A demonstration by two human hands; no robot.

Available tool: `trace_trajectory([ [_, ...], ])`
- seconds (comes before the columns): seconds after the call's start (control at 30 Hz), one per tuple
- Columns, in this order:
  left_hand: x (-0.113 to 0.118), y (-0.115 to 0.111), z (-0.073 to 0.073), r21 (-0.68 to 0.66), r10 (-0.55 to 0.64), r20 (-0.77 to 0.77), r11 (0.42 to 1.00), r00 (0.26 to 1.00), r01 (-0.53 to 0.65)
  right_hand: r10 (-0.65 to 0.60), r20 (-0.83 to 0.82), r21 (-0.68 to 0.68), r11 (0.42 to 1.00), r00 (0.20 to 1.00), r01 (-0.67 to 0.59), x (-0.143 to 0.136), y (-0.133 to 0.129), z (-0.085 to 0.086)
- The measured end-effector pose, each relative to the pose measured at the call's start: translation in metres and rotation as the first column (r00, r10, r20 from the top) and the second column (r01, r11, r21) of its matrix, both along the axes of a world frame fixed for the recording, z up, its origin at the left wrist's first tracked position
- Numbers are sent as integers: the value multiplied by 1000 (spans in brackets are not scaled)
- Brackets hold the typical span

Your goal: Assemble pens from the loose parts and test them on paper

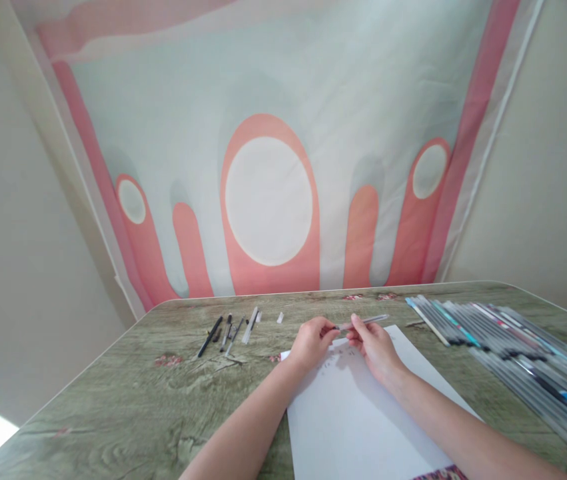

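Over the far edge of a white sheet of paper [363,427], my two hands hold a slim clear pen [376,319] between them. My left hand [313,340] pinches its dark end with thumb and fingertips. The barrel lies in the grip of my right hand [374,343], its clear end pointing right past the thumb. Small dark marks [336,363] show on the paper below the hands, partly shaded. Whether the piece in my left fingertips is a cap or part of the pen is hidden.
Several loose pens and pen parts [228,333] lie left of the paper, with a small white piece [280,318] nearby. Many clear pens with dark ends [503,327] lie in rows at the right. The wood-patterned table [128,393] ends before a pink and grey wall hanging [268,280].
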State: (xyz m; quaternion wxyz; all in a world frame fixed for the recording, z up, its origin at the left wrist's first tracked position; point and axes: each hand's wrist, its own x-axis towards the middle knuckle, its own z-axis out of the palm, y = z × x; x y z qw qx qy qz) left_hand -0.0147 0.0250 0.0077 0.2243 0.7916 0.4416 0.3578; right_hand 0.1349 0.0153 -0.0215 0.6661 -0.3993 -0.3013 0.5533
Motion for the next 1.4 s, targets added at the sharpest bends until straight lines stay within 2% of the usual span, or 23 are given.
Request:
trace_trajectory([
  [0.13, 1, 2, -2, -92, 34, 2, 995, 999, -34, 1, -1, 4, 1000, 1000, -1, 0, 0, 0],
  [0.3, 1, 4, -6, -121, -13, -5, 993, 1000, 12, 5, -4, -5, 1000, 1000, -5, -1, -2, 1],
  [0.57, 0, 1, -3, -20, -9, -46, 1000, 999, 8, -1, 10, -10, 1000, 1000, 1, 0, 0, -2],
  [0.8, -4, -2, 1, 124, 13, -167, 992, 986, 8, -7, 15, -17, 1000, 1000, 8, 0, 0, -2],
  [1.0, -1, -5, 3, 20, 106, -255, 994, 961, -104, -10, 17, -17, 1000, 1000, 10, -1, -1, -2],
  [1.23, 0, -3, -1, 42, 26, -243, 999, 970, -16, -17, 34, -18, 1000, 999, 17, -2, -2, -1],
  [1.4, 0, -2, -5, 92, 53, -241, 995, 969, -32, -11, 62, -20, 1000, 998, 12, -1, -1, -1],
])
